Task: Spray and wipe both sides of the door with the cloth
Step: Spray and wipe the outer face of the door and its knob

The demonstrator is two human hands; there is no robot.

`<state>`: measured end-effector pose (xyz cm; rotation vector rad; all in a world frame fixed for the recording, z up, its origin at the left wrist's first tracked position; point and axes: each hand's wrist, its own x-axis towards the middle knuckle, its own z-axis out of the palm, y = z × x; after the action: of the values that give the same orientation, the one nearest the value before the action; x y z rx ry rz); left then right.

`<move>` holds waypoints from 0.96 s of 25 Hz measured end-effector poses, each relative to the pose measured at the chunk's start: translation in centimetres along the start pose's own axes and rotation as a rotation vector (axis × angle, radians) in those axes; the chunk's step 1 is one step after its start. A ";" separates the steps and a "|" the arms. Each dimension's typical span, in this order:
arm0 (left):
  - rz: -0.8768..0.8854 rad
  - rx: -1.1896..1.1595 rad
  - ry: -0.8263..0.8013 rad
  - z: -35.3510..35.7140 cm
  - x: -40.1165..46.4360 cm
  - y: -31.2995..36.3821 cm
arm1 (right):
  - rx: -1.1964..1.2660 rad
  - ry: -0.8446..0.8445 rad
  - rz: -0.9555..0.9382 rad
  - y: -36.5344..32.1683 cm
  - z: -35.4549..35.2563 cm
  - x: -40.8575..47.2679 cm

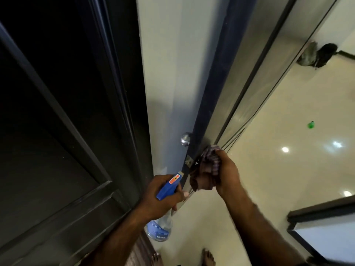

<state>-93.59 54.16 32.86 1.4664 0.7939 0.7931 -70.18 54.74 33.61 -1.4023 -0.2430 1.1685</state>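
Head view only: door (209, 104) seen nearly edge-on, dark blue edge running from top centre down to the hands, pale face to its left, glossy face to its right. Round metal knob (186, 139) on the left face, small latch plate (188, 160) on the edge just below it. Right hand (227, 174) has its grip curled tight round a bunched checked cloth (208, 166), cloth pressed against the door edge just beside the latch plate. Left hand (161, 196) has its grip wrapped round the neck of a spray bottle (160, 225), blue trigger head up near the door edge, clear body hanging below the fist. Dark panelled door frame (57, 131) fills the left. Glossy cream floor (288, 150) at right, small green object (311, 124) on it well apart. Bare feet (208, 258) at bottom.
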 end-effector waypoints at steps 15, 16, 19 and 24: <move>-0.038 0.049 -0.182 0.8 1.9 1.7 | -0.773 0.025 -0.701 0.8 -1.3 -1.1; -0.036 0.046 -0.182 1.0 2.0 1.9 | -0.611 0.042 -0.568 0.6 -0.9 -0.5; -0.019 0.046 -0.192 1.4 2.0 2.5 | 0.051 -0.049 0.104 0.3 -0.9 0.3; -0.094 0.146 -0.051 2.0 2.0 2.4 | -0.085 0.029 -0.023 0.1 -1.7 -2.0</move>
<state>-90.72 54.72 35.24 1.5600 0.8903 0.6351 -69.92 52.21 34.05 -1.4866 -0.2904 1.1296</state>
